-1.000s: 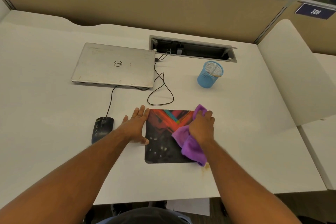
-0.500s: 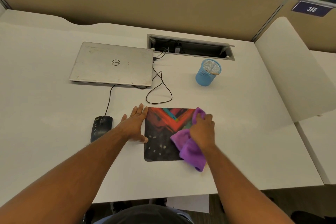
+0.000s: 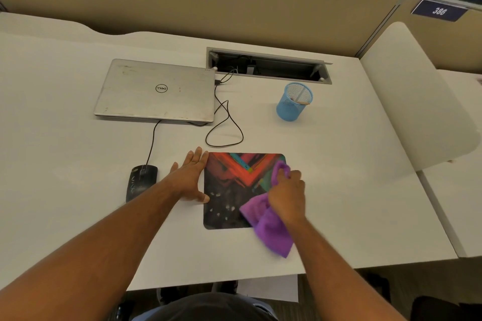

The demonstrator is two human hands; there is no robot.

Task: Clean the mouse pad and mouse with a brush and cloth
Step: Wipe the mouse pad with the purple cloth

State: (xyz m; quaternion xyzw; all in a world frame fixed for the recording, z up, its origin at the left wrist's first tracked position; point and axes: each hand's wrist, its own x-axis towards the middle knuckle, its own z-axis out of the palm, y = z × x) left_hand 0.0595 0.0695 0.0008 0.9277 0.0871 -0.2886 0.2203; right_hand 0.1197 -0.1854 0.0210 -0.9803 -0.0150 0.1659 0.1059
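My right hand (image 3: pixel 287 194) bunching the purple cloth (image 3: pixel 271 227) on the mouse pad's (image 3: pixel 229 190) right side, pad dark w/ red-teal chevron, lying flat mid-desk (image 3: pixel 352 190), long axis running left-right, left hand (image 3: pixel 190 180) spread flat, pressing pad's left edge, black mouse (image 3: pixel 140 181) just left, cord end pointing away from me.

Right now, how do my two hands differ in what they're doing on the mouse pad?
The left hand lies flat with straight fingers at the mouse pad's left edge; the right hand is curled round the purple cloth on the pad's right side. The left holds nothing; the right grips. Both bear on the same pad.
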